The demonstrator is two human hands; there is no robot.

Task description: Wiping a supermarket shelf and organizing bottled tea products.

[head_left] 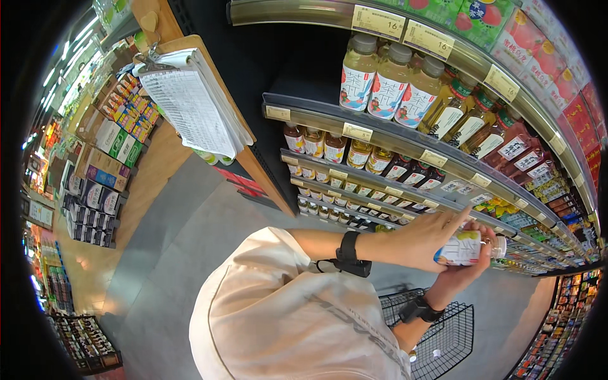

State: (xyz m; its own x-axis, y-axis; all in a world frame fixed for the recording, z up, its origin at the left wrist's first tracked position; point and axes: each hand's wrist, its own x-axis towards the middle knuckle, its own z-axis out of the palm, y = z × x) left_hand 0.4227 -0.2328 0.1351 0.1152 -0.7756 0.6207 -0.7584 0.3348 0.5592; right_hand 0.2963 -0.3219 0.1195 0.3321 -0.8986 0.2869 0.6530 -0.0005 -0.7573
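Note:
A clear drink bottle [467, 248] with a white, green and blue label lies tilted in front of me, its pale cap toward the right. My right hand [467, 271] is closed round it, with fingers near the neck. My left hand [425, 239] is against the bottle's base end, its index finger raised; its other fingers are partly hidden behind the bottle. Beyond my hands, the shelf [405, 144] holds bottled drinks. Three pale-yellow bottles [387, 88] with similar white, red and blue labels stand on its upper level. Both wrists wear black bands.
A black wire shopping cart [446, 335] stands below my right forearm. At the shelf's left end hangs a clipboard [190, 101] with papers. Stacked boxes [95, 196] stand across the aisle at left. Coloured cartons [500, 38] line the top shelf. Another goods rack [557, 329] is at lower right.

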